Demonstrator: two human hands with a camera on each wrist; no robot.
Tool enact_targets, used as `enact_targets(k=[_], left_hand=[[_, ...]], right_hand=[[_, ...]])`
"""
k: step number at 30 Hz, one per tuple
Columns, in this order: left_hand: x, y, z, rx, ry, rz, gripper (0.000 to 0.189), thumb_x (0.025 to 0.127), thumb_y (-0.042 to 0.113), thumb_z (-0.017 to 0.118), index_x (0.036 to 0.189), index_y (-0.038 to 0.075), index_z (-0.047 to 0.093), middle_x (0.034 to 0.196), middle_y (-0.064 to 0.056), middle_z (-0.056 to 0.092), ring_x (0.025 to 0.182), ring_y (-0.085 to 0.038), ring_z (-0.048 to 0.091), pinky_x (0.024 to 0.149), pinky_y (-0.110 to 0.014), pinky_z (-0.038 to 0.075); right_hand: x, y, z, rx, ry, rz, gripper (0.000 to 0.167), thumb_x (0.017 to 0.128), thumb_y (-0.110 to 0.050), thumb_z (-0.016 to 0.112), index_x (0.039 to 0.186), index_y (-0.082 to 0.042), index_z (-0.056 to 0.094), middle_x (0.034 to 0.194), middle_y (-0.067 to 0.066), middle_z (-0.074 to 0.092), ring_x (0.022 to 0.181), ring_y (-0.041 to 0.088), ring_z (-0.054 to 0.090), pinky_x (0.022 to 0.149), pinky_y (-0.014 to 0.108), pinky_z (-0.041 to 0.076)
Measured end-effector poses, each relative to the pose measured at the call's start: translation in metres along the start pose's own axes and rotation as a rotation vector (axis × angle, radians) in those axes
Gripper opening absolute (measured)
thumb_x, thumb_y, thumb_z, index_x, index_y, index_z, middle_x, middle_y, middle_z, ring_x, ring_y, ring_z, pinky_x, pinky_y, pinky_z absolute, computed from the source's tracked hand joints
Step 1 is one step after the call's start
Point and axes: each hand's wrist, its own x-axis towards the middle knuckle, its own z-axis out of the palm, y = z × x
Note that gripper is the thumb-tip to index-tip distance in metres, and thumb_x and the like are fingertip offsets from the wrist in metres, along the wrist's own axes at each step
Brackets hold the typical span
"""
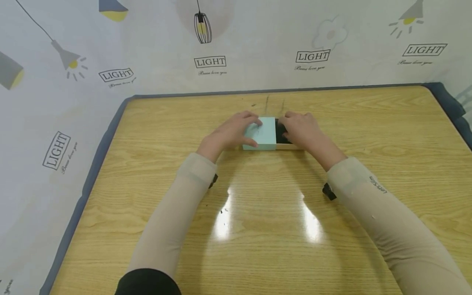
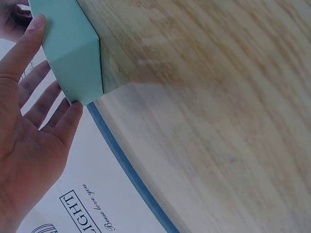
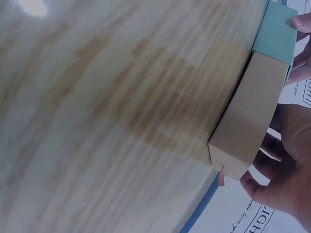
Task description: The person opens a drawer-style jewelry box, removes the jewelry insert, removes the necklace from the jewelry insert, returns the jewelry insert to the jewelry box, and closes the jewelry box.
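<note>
A mint-green box sleeve (image 1: 265, 133) lies flat on the table, and a beige drawer (image 3: 250, 104) with a dark inside sticks out of its right end. My left hand (image 1: 237, 129) grips the sleeve from the left, thumb at the near edge and fingers across the top and left end. Over the drawer's right part, my right hand (image 1: 302, 129) has its thumb and index finger inside, while another finger touches the outer end corner in the right wrist view. A small orange-brown ribbon tab (image 3: 221, 177) hangs from that end. My right hand hides part of the drawer's inside.
The wood-grain table (image 1: 258, 246) has a blue-grey edging (image 1: 96, 172) along its sides. Behind and to the left is a white surface (image 1: 155, 45) printed with lamps and lettering. Black straps show under both wrists.
</note>
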Motion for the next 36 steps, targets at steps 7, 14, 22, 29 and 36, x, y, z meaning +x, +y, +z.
enact_targets(k=[7,14,22,29,36], left_hand=[[0.0004,-0.0005,0.0002,0.005,-0.005,0.0,0.07,0.085,0.039,0.078,0.145,0.022,0.049,0.162,-0.002,0.031,0.151,-0.025,0.027,0.127,-0.041,0.024],[0.0008,-0.0012,0.0007,0.01,-0.007,0.0,0.07,0.084,0.04,0.078,0.145,0.022,0.049,0.163,-0.002,0.031,0.151,-0.025,0.027,0.127,-0.041,0.024],[0.0004,-0.001,0.0002,0.003,-0.007,-0.003,0.07,0.084,0.04,0.078,0.145,0.022,0.049,0.162,-0.002,0.031,0.151,-0.025,0.027,0.127,-0.042,0.025],[0.0012,-0.002,0.0012,0.002,-0.003,0.0,0.069,0.084,0.04,0.078,0.145,0.022,0.049,0.162,-0.002,0.031,0.151,-0.026,0.027,0.127,-0.043,0.025],[0.0004,-0.0019,0.0012,-0.006,0.002,0.002,0.069,0.084,0.04,0.078,0.144,0.022,0.05,0.162,-0.002,0.032,0.151,-0.025,0.028,0.127,-0.043,0.025]], right_hand=[[0.0001,-0.0001,-0.0015,0.008,-0.015,0.004,0.044,0.094,-0.019,0.07,0.134,-0.007,0.058,0.129,0.018,0.064,0.113,0.04,0.063,0.098,0.064,0.047],[-0.0016,0.0007,-0.0036,0.022,-0.013,0.01,0.045,0.093,-0.022,0.071,0.135,-0.01,0.057,0.133,0.016,0.064,0.12,0.041,0.06,0.102,0.068,0.044],[-0.0022,0.0021,-0.0042,0.034,-0.002,0.011,0.046,0.093,-0.022,0.071,0.135,-0.011,0.057,0.135,0.016,0.061,0.124,0.041,0.053,0.101,0.068,0.044],[-0.0024,0.0029,-0.003,0.045,0.016,0.015,0.045,0.093,-0.022,0.072,0.134,-0.011,0.058,0.137,0.015,0.06,0.126,0.042,0.049,0.102,0.07,0.044],[-0.0027,0.0013,-0.0043,0.054,0.02,0.013,0.043,0.093,-0.021,0.071,0.134,-0.011,0.058,0.139,0.015,0.059,0.127,0.041,0.048,0.101,0.07,0.044]])
